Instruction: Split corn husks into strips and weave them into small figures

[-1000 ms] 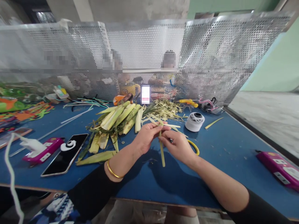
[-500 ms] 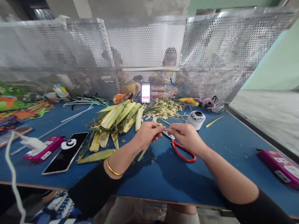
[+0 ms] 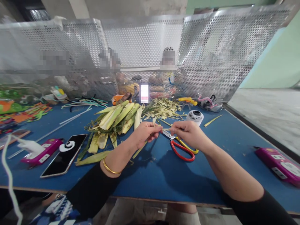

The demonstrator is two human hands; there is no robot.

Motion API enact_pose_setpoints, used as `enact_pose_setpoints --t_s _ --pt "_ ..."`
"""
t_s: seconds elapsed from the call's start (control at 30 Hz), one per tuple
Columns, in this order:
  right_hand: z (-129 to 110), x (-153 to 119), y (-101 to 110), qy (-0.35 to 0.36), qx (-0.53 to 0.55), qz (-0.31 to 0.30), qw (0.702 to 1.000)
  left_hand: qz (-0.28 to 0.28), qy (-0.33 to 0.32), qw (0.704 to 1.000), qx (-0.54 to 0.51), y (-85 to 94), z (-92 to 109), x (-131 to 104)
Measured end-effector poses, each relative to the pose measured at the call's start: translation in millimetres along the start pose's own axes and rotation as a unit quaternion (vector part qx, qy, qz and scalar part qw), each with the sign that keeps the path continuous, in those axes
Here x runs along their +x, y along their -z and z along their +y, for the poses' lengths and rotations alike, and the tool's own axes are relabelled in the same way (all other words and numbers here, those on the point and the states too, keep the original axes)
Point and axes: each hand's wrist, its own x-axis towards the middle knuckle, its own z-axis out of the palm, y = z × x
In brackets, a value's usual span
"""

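My left hand is closed in a pinch around a narrow corn husk strip, whose green end hangs down toward the table. A short pale stretch of it reaches across to my right hand, whose thumb and fingertips are pressed together on the other end. Below my right hand lie scissors with one red and one yellow handle, blades pointing left. A pile of corn husks is beside my left hand. Behind my right hand stands a white thread spool.
Shredded husk bits are heaped behind my hands. To the left lie a phone and a magenta power strip with a white cable; another magenta power strip is at right. A perforated metal screen closes the back, people behind it.
My hands have drawn slightly apart, showing more of the pale strip between them. The yellow scissor handle now shows. The whole view has shifted a little.
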Motion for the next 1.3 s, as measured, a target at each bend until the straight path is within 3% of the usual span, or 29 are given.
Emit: enact_pose_setpoints --t_s 0.17,0.3,0.5,0.63,0.87,1.0,1.1,1.13,1.2,1.3 --pt "6.5 2.8 -2.5 -0.064 0.047 -0.04 0.996 -0.042 -0.025 0.997 -0.051 3.2 -1.0 1.0" --pt "12.9 7.0 -12.0 -0.118 0.159 -0.028 0.98 -0.047 -0.033 0.997 -0.044 2.1 -1.5 0.9" --pt "19.5 9.5 -32.3 -0.183 0.41 0.024 0.893 -0.038 -0.045 0.997 0.04 -4.6 -4.5 -2.7" --pt "21.0 8.4 -38.1 -0.193 0.464 0.061 0.862 -0.016 -0.035 0.997 0.068 -8.5 -8.9 -2.5" --pt "24.9 7.6 -45.5 -0.155 0.343 0.125 0.918 0.006 -0.019 0.997 0.078 -12.3 -14.1 0.7" --pt "26.6 7.9 -37.1 -0.126 0.138 0.157 0.97 0.012 -0.013 0.996 0.086 -11.7 -12.3 -0.7" --pt "22.7 8.8 -25.0 -0.025 -0.006 0.24 0.97 0.014 -0.022 0.995 0.093 -11.3 -9.9 -2.9" --pt "21.1 9.0 -21.9 0.022 -0.023 0.237 0.971 0.007 -0.023 0.995 0.095 -11.5 -9.2 -3.8" --pt "18.5 9.3 -18.9 0.089 -0.018 0.168 0.982 -0.017 -0.023 0.995 0.099 -12.2 -8.3 -5.8" --pt "17.5 8.7 -21.1 0.084 0.003 0.061 0.995 -0.042 -0.021 0.993 0.109 -13.7 -8.5 -7.5"
